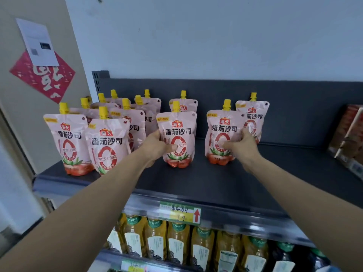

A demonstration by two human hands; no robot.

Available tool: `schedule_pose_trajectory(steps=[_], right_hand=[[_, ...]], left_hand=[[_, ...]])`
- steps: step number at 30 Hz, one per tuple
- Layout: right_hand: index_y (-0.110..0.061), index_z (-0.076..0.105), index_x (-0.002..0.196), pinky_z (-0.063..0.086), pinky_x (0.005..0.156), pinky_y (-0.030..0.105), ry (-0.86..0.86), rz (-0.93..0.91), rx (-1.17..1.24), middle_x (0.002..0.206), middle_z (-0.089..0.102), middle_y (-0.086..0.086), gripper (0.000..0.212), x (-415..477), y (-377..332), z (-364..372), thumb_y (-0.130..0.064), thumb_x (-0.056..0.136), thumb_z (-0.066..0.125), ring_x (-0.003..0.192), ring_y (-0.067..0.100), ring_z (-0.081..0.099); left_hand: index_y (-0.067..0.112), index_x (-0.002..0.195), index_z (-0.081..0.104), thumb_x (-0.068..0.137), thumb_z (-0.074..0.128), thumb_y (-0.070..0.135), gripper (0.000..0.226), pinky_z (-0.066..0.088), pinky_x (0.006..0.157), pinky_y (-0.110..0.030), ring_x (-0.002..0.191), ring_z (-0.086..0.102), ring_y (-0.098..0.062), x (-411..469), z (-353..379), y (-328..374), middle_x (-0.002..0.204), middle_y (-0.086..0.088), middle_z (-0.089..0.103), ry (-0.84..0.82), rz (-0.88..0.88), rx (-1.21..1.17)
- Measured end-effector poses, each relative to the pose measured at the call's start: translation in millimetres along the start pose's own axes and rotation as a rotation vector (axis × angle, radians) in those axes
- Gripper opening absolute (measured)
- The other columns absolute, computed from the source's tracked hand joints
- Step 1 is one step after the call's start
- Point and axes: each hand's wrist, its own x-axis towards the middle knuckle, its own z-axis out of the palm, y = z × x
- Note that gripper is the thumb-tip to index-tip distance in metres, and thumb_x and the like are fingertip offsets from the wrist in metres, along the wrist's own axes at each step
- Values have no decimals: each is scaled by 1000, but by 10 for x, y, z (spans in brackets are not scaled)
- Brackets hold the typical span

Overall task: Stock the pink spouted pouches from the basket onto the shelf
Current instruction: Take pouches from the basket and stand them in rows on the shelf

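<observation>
- L hand [157,146] is wrapped round the lower left side of a pink pouch [177,139], thumb across the front print. I read that as steadying it so it stands on its gusset, base on the shelf [225,179].
- R hand [242,147] grips a 2nd pouch [222,136] from its right side, thumb on the front, same upright set-down.
- Both sit approx centre of the deck; each has another pouch right behind at 12 o'clock, so I judge I'm building front-to-back rows.
- At 9 o'clock from L hand: a packed cluster of stocked pouches [88,134], yellow caps up, labels facing out for shoppers.
- Price tag [179,212] at 6 o'clock on the shelf lip, red arrow pointing up at this deck.
- Dark boxes [347,134] at 3 o'clock, well apart; bare deck between.
- Basket not in view, so can't tell what stock is left.
- Tea bottles [176,244] fill the tier below.
</observation>
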Motion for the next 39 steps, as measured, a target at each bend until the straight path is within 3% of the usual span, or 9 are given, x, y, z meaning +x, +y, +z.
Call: schedule_pose_trajectory(steps=[5,11,14,19,26,31,35,39], right_hand=[[-10,48,119,52,94,43,-17,56,-42,120,62,4,55,263,115,134,4,73,74,109,22,60],[-11,45,99,52,91,48,53,18,-211,108,60,6,41,669,134,299,-2,73,75,106,28,59],[-12,42,97,51,92,47,91,0,-280,103,56,5,40,807,126,337,-2,74,74,107,30,58],[-8,43,119,48,97,43,128,4,-327,124,56,12,47,945,137,396,-5,80,70,116,31,54],[-3,40,125,44,102,45,183,-49,-475,132,51,17,51,843,182,402,-6,82,67,122,35,50],[-3,36,136,34,109,41,210,-159,-535,140,41,14,57,630,141,319,-5,85,63,133,31,38],[-8,46,133,40,103,34,105,-226,-546,136,48,11,47,433,108,308,-6,88,60,125,25,48],[-10,52,128,45,96,29,10,-250,-544,131,54,9,39,204,88,347,-8,90,58,116,21,54]], left_hand=[[15,127,49,78,62,-12,57,46,101,-46,121,55,-27,172,53,-39,128,-7,61,27,8,-5],[18,133,43,81,61,-10,61,47,98,-44,123,55,-26,295,60,-26,131,-6,59,46,8,41],[18,135,41,82,59,-9,62,46,99,-44,125,53,-26,337,54,-18,133,-6,58,48,1,64],[19,137,38,82,60,-8,65,44,103,-50,126,52,-27,429,34,-18,135,-6,56,57,-10,99],[18,138,37,82,59,-10,66,44,103,-50,126,51,-28,517,49,-2,136,-7,55,75,-19,111],[15,139,32,82,59,-10,68,45,103,-47,127,50,-29,572,56,30,136,-8,54,81,-49,112],[14,139,29,83,57,-10,67,45,101,-47,128,48,-30,576,73,65,138,-8,51,63,-74,112],[7,133,29,85,58,-6,58,46,100,-43,126,49,-29,514,119,57,137,-11,50,169,-73,142]])
